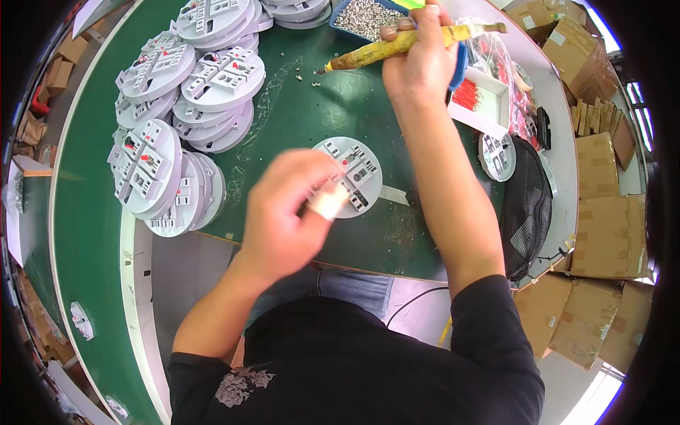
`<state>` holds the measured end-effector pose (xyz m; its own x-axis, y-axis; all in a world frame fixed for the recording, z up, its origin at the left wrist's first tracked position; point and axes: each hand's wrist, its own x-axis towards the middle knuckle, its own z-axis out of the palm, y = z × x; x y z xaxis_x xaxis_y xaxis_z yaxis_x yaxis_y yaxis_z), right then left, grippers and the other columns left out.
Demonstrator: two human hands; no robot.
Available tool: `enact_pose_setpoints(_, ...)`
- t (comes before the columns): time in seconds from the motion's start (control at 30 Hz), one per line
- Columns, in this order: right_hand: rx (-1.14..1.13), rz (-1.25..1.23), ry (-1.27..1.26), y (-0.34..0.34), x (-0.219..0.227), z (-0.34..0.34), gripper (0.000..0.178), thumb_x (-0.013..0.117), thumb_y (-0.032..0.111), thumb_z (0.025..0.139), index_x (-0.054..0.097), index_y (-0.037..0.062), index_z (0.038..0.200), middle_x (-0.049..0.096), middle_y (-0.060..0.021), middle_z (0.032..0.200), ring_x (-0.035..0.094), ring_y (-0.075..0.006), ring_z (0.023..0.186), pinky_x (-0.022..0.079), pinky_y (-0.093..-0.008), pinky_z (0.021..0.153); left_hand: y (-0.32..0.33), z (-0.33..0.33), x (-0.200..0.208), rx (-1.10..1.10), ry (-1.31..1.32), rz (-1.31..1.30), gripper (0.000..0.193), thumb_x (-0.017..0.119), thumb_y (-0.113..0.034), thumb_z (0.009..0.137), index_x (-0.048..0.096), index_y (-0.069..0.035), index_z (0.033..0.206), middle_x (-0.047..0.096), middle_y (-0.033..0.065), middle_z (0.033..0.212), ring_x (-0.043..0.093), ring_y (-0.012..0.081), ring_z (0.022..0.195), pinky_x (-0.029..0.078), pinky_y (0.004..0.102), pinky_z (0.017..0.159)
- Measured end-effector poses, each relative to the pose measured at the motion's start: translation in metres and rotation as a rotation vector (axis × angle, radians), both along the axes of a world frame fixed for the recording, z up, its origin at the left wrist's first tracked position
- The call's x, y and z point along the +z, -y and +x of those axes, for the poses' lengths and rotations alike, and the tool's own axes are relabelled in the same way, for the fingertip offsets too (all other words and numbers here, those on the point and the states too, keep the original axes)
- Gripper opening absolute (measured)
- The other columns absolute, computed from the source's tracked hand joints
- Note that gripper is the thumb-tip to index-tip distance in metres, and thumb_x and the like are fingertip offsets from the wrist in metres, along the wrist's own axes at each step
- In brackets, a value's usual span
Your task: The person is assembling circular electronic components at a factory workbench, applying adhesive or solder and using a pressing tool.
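In my right hand (425,60), held up near the far edge, is a long tool wrapped in yellow tape (386,51); its narrow tip slants down to the left. My left hand (287,205) is blurred by motion over the left side of a white round plate (363,161). Its fingers are curled toward the thumb, which wears a pale wrap; whatever they pinch is too small or hidden. Slots, small metal parts and a red spot show on the plate, which lies flat on the green table (312,117). A few tiny metal pieces (316,84) lie below the tool tip.
Stacks of similar white plates (152,166) fill the left side. At the back stands a blue bin (340,30) of small metal parts. To the right are a white box (499,110) with red pieces, another round plate (497,157), a black mesh bag (528,212) and cardboard boxes (609,237).
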<state>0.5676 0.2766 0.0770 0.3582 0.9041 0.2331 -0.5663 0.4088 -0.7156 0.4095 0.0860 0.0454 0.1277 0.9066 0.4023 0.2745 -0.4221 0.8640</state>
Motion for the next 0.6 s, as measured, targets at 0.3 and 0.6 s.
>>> enact_pose_setpoints(0.3,0.371,0.252,-0.115,0.085,0.041,0.042,0.021,0.064,0.018,0.101,0.054,0.0155,0.119,0.055,-0.0003,0.094,0.049,-0.0135,0.081,0.046,-0.0317,0.069,-0.050,-0.007,-0.002,-0.168,1.024,-0.541,0.026,0.059,-0.003,0.097,0.063,-0.003,0.122,0.066,0.0110,0.117,0.068,0.0250,0.108,0.057,0.0388,0.095)
enact_pose_setpoints(0.6,0.333,0.311,-0.176,0.131,0.048,0.053,0.016,0.066,0.021,0.100,0.058,0.0176,0.113,0.056,-0.0003,0.095,0.048,-0.0138,0.082,0.045,-0.0298,0.067,-0.022,0.009,0.000,-0.289,1.182,-0.635,0.023,0.058,-0.003,0.099,0.062,-0.004,0.121,0.066,0.0116,0.116,0.069,0.0255,0.107,0.059,0.0393,0.096)
